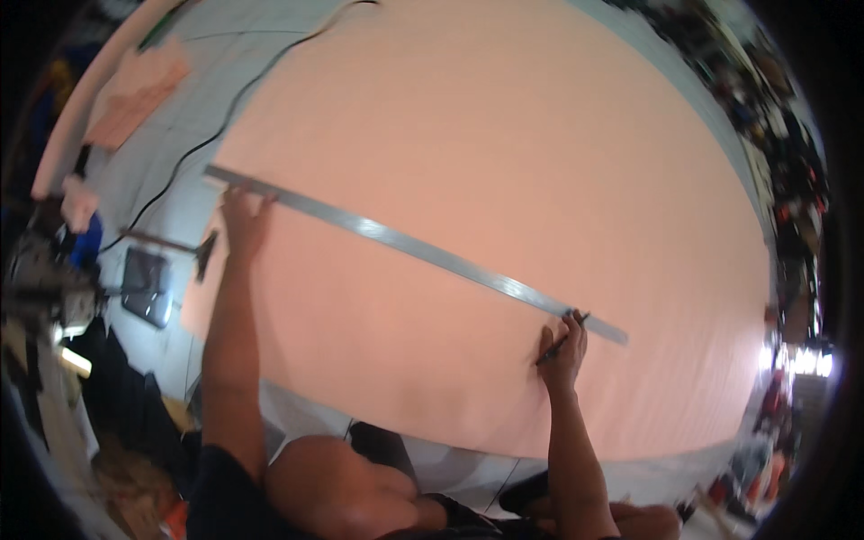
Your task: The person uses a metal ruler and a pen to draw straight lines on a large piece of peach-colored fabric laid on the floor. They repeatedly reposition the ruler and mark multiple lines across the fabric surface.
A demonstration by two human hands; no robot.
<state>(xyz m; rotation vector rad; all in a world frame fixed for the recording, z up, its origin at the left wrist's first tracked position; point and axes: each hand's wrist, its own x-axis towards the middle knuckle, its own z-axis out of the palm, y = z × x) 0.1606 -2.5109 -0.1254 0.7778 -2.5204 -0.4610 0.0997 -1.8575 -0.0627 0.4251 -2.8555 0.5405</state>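
The large sheet was a plain pale peach, and the ruler silver-grey with bright white glints. The pen was black, as was the cable. The floor was pale grey, crossed by thin dark lines. The hammer head looked dark, the sleeve black.

Open sheet beyond ruler, hammer at left
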